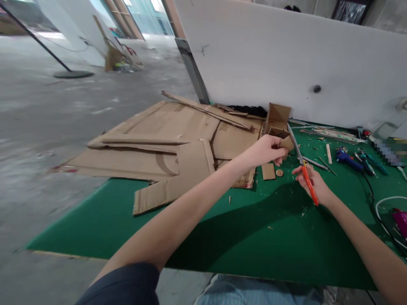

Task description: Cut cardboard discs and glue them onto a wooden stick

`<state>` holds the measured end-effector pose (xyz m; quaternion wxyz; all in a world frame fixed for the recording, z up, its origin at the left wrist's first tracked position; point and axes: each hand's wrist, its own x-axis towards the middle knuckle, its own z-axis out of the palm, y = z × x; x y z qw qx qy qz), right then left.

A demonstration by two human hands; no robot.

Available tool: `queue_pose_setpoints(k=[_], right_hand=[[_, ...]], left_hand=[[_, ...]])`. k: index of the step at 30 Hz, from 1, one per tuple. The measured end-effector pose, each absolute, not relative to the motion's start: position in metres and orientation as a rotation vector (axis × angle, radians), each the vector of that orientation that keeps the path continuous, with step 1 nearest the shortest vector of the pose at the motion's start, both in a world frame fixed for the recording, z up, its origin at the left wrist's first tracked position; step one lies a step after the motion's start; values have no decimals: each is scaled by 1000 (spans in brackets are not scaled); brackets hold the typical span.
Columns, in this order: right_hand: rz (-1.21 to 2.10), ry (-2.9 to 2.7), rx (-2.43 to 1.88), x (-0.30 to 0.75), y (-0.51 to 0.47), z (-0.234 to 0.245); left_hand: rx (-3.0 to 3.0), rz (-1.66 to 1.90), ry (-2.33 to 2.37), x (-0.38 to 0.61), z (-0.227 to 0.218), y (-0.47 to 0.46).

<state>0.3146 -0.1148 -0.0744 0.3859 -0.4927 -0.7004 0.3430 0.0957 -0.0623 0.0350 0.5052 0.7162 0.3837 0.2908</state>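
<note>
Cardboard piece (287,143) is up off the green tabletop (254,237), pinched between left thumb and fingers, just in front of the open box (279,114). Our left hand (269,149) grips it at one side, leaving the edge toward the scissors (308,182) free. Our right hand (313,185) is wrapped round the orange handles, blades pointing up and away, just beside the piece. Can't tell if they touch it or how far they're parted. For clean work on board this small, we'd keep left fingertips behind the cut line, seat the board deep near the pivot, and turn the board rather than the wrist; tip-snipping would probably crush the edge. Cardboard disc (279,173) and flat rectangle (269,171) lie below; we'd keep scraps off both. Glue gun (348,159) sits right, well apart from the blades.
</note>
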Motion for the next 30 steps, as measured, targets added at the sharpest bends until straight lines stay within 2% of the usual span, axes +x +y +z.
queue_pose_setpoints(k=[7,13,25,30], right_hand=[[1067,-1444,-1076,296,-117,-76],[1089,-1129,-1176,286,-117,-70],[990,-1003,-1176,298,-104,-75],[1051,-1057,-1117,299,-105,-76]], left_hand=[[1989,420,924,93,24,-61],[2040,88,875,102,6,-64],[1611,566,763,121,-28,-66],[1866,767,835,119,-29,-67]])
